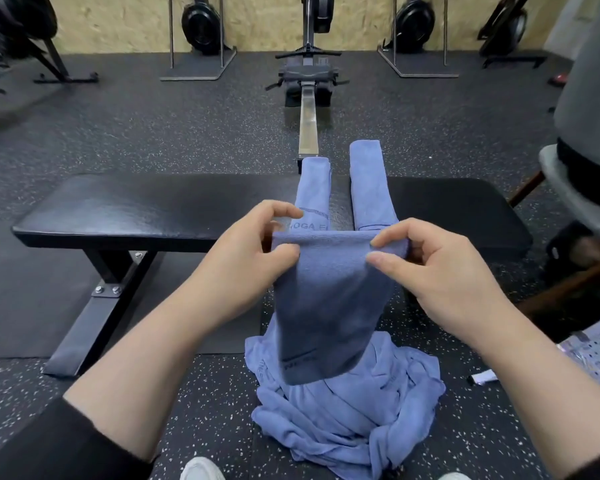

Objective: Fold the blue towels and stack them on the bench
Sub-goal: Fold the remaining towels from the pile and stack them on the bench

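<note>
While two folded towels (369, 188) lie across the bench (118, 209) at 12 o'clock, left hand (246, 258) and right hand (440, 271) each pinch a third blue towel (333, 299), half-folded, centre; unfolded heap (354, 410) remains at 6 o'clock.

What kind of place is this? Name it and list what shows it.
Most likely a gym. A rowing machine stands ahead with its rail running toward the flat black weight bench, more machines line the back wall, and the floor is speckled rubber matting.
</note>
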